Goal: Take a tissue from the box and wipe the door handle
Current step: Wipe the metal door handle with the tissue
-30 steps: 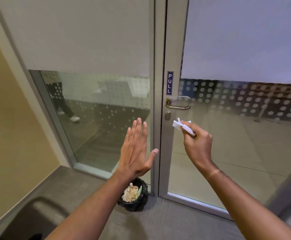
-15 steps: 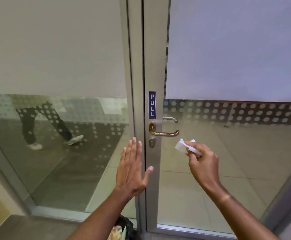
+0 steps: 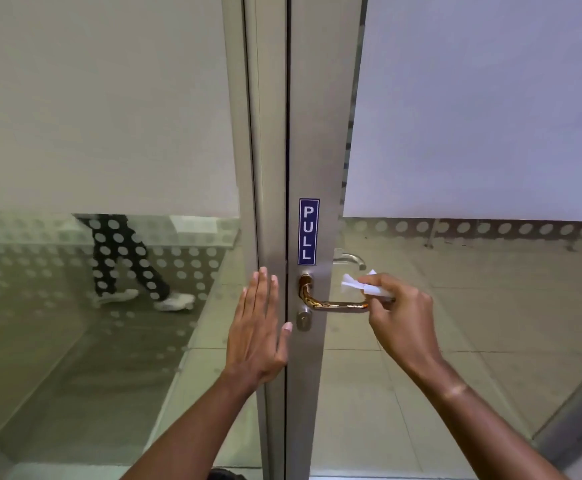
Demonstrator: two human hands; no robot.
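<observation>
A brass lever door handle (image 3: 331,305) sticks out to the right from the grey metal door frame (image 3: 320,150), just below a blue PULL sign (image 3: 308,231). My right hand (image 3: 400,317) pinches a folded white tissue (image 3: 358,285) and rests at the handle's free right end, the tissue just above the lever. My left hand (image 3: 256,327) lies flat with fingers straight against the fixed frame to the left of the handle. A keyhole cylinder (image 3: 304,319) sits under the lever. No tissue box is in view.
Glass panels with frosted dots flank the frame. Behind the left pane a person's legs (image 3: 126,261) in dotted trousers stand on the floor. A second silver handle (image 3: 350,258) shows through the right glass. The rim of a black bin (image 3: 225,474) peeks in at the bottom edge.
I have come closer to the door. My right hand with the tissue rose to the handle's right end. My left hand went from hovering to lying on the frame.
</observation>
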